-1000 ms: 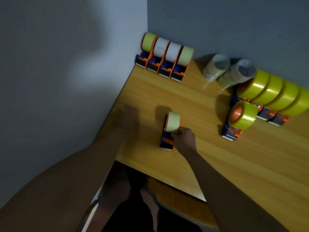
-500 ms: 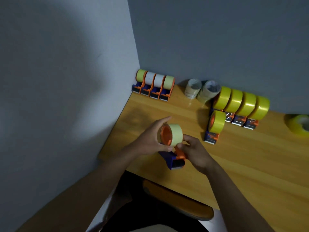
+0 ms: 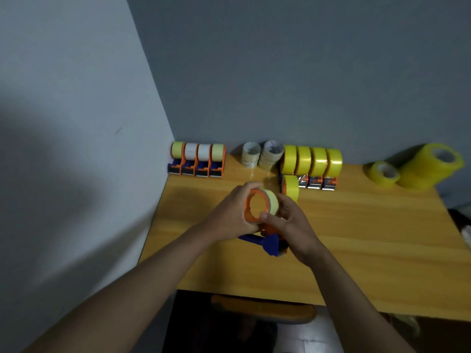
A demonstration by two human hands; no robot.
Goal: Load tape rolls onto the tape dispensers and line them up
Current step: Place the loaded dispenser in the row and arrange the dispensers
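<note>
- The left hand (image 3: 233, 215) and the right hand (image 3: 290, 222) hold one tape dispenser (image 3: 265, 238) together in the air, above the middle of the wooden table (image 3: 369, 238) and nearer its front edge
- Left fingers curl over the top of the pale yellow tape roll (image 3: 271, 203) on the dispenser's orange hub; the right thumb presses on the hub's lower rim, the other right fingers curled round the far side
- The hub's open end faces left and toward the camera, so the roll's axis runs roughly left to right; the blue handle hangs below and points down toward the front edge
- Four loaded dispensers (image 3: 197, 160) stand side by side in the back left corner
- Two loose pale rolls (image 3: 262, 155) lean at the back edge
- A row of yellow-roll dispensers (image 3: 312, 161) stands to their right, one more dispenser (image 3: 290, 187) just in front
- Two loose yellow rolls (image 3: 418, 166) lie at the back right corner
</note>
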